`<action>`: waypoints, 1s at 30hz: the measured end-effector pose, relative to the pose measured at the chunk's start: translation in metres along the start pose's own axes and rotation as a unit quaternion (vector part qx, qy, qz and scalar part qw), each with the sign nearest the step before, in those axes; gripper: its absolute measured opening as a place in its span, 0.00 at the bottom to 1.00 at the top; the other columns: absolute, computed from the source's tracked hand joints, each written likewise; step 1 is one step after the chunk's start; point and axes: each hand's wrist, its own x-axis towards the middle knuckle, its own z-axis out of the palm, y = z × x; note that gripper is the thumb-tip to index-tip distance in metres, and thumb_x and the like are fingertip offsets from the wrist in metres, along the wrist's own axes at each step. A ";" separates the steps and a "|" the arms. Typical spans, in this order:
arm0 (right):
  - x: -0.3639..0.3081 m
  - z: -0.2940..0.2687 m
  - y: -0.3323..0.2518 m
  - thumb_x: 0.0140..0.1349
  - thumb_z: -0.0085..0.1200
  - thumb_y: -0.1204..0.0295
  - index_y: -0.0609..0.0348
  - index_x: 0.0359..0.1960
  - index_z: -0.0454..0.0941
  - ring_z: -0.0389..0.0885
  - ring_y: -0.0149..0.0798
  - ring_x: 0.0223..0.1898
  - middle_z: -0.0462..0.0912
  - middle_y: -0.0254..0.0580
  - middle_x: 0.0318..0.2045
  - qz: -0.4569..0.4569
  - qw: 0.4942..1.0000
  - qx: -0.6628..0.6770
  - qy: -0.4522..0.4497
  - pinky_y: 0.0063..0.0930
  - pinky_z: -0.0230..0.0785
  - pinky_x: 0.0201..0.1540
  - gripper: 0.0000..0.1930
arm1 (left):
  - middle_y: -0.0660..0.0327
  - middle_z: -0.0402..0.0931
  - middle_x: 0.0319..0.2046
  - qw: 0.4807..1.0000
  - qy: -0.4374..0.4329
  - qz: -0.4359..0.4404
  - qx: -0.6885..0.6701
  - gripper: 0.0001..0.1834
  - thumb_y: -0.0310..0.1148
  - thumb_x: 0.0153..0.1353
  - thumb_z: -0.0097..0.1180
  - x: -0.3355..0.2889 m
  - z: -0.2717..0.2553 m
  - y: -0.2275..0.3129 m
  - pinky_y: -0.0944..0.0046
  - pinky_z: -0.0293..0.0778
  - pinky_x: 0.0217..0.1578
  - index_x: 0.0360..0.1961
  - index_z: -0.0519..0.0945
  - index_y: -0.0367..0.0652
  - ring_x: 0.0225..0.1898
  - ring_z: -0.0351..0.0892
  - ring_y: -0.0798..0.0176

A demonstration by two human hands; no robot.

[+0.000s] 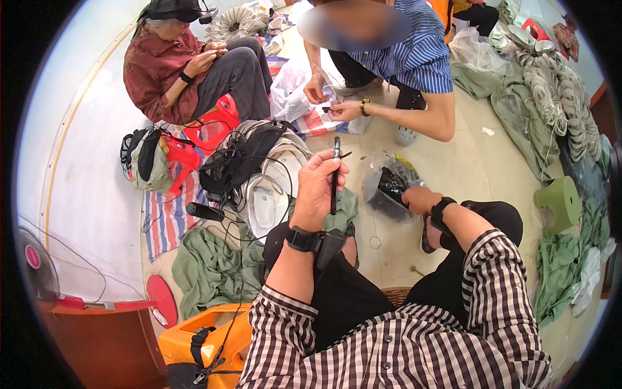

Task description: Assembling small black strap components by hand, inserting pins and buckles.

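Note:
My left hand (317,185) is raised in front of me, fingers closed around a slim black stick-like piece (334,189). It stands upright, with a shiny upper end and a small prong at its side; its exact kind is unclear. Lower and to the right, my right hand (420,200) reaches into a clear plastic bag (382,206) on the floor. Small black parts (391,184) fill the bag. The fingertips of this hand are hidden among them, so its grip does not show. Both my wrists wear black bands.
Left of my hand lie a white bundle (262,198), black cables and green cloth (214,266). An orange plastic stool (194,337) is by my left side, a green stool (558,204) at right. Two people sit opposite; the one in blue stripes (421,45) handles a small black piece.

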 end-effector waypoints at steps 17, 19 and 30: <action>-0.060 -0.112 -0.085 0.57 0.51 0.74 0.60 0.33 0.77 0.75 0.23 0.24 0.75 0.32 0.18 -0.148 0.860 0.479 0.096 0.18 0.67 0.26 0.05 | 0.58 0.76 0.25 0.998 -0.014 -0.050 0.047 0.11 0.25 0.57 0.49 -0.010 0.008 -0.018 0.72 0.67 0.20 0.41 0.71 0.36 0.20 0.71 0.70; -0.077 -0.116 -0.085 0.57 0.51 0.74 0.61 0.35 0.77 0.75 0.24 0.24 0.76 0.33 0.20 -0.150 0.792 0.585 0.087 0.18 0.68 0.27 0.06 | 0.60 0.75 0.24 0.997 -0.027 -0.043 0.063 0.11 0.26 0.57 0.49 -0.013 0.015 -0.016 0.73 0.66 0.20 0.42 0.71 0.36 0.20 0.71 0.71; -0.110 -0.107 -0.080 0.59 0.50 0.74 0.62 0.44 0.66 0.76 0.26 0.27 0.78 0.37 0.27 -0.185 0.678 0.709 0.060 0.19 0.70 0.33 0.12 | 0.59 0.75 0.25 0.987 -0.092 -0.090 0.096 0.12 0.26 0.59 0.48 -0.040 0.045 -0.014 0.77 0.65 0.15 0.45 0.70 0.37 0.19 0.71 0.73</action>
